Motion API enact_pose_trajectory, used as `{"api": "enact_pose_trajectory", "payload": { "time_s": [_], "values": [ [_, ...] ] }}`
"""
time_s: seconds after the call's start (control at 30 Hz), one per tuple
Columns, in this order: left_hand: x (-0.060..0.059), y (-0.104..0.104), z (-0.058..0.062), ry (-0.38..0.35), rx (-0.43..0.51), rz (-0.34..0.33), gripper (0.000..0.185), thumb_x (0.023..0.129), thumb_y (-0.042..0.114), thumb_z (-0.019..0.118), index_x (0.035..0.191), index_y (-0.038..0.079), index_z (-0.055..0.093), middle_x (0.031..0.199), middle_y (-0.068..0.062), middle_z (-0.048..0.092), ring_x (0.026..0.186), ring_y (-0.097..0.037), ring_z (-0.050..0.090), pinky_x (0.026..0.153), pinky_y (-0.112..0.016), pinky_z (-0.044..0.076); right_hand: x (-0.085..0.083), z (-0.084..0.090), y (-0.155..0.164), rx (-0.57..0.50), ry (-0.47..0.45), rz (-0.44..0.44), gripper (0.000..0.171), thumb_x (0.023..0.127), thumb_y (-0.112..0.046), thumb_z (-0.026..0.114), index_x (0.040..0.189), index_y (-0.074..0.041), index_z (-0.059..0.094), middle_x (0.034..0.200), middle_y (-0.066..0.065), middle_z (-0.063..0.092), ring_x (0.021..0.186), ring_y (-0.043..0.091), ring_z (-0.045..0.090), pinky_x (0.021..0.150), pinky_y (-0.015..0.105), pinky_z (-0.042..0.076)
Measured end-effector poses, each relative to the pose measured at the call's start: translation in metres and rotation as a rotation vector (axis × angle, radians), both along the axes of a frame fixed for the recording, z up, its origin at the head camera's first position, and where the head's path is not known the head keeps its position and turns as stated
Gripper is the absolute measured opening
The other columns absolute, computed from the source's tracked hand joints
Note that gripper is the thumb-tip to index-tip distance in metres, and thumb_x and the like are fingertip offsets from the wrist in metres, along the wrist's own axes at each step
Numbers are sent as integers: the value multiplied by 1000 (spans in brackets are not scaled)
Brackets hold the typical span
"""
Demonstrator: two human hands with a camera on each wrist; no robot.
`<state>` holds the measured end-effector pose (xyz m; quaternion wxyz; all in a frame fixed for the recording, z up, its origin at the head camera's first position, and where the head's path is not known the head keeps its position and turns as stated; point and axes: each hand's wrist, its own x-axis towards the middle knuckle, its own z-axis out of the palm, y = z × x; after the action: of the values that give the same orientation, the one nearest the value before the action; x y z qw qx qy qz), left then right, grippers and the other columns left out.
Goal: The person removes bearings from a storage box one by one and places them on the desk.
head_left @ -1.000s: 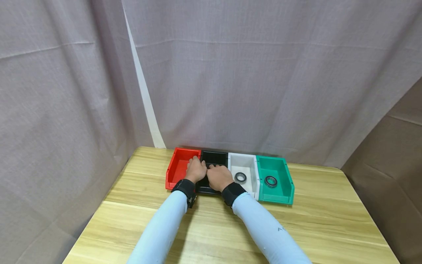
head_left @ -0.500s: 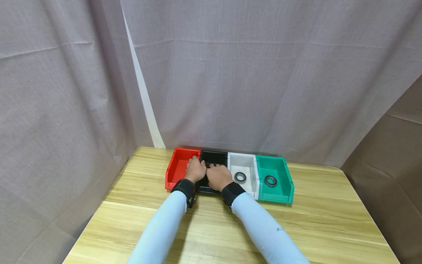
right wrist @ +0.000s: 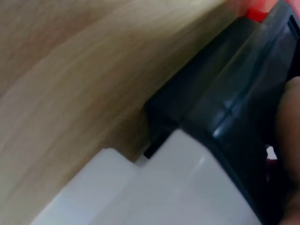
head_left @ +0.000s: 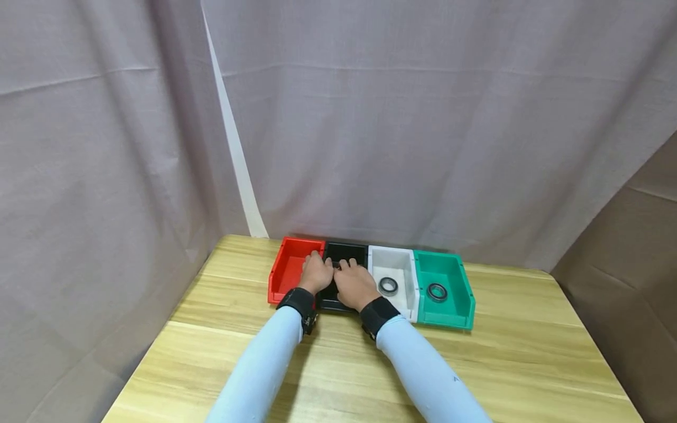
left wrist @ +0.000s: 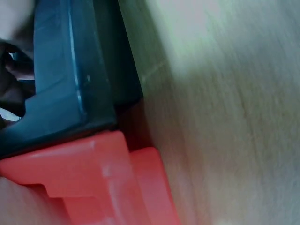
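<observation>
At the far middle of the worktop (head_left: 338,358), second from left in a touching row of four bins: black bin (head_left: 346,254). Our left hand (head_left: 315,273) and right hand (head_left: 355,283) reach into it; whether they grip anything, we cannot tell. Advice: work low, keep knuckles off the red bin (head_left: 290,267) and white bin (head_left: 394,265).

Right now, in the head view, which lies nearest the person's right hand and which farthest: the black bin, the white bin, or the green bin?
1. Black bin: right under the right hand.
2. White bin: next on its right.
3. Green bin: the far right end of the row.
</observation>
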<state>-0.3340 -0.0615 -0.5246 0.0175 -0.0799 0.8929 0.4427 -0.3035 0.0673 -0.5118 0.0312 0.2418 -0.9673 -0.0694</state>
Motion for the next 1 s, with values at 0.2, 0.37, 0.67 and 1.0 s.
{"api": "enact_pose_trajectory", "payload": {
  "time_s": [0.2, 0.37, 0.67, 1.0],
  "values": [
    [4, 5, 2, 12, -9, 11, 46, 109, 29, 53, 139, -6, 52, 136, -26, 58, 130, -45, 53, 113, -59, 46, 12, 0, 14, -170, 41, 48, 60, 92, -16, 80, 148, -5, 62, 144, 22, 60, 128, 40, 55, 112, 48, 49],
    [3, 6, 0, 15, -6, 10, 46, 110, 30, 53, 139, -6, 52, 138, -27, 57, 132, -47, 53, 113, -59, 47, 37, 9, 29, -291, 68, 111, 53, 97, -6, 69, 150, -6, 60, 146, 21, 58, 129, 40, 54, 111, 52, 47],
    [3, 3, 0, 15, 3, 4, 45, 111, 29, 53, 139, -6, 52, 136, -27, 57, 131, -46, 52, 114, -59, 46, 89, 19, 37, -385, 86, 170, 43, 103, -7, 66, 146, -8, 64, 142, 17, 62, 128, 35, 57, 108, 46, 54],
    [1, 1, 1, -9, 30, 1, 50, 111, 32, 53, 146, -4, 48, 140, -25, 56, 132, -44, 51, 116, -59, 46, 105, 18, 35, -427, 60, 166, 40, 106, -12, 64, 146, -10, 65, 142, 15, 62, 131, 33, 56, 112, 46, 52]
  ]
}}
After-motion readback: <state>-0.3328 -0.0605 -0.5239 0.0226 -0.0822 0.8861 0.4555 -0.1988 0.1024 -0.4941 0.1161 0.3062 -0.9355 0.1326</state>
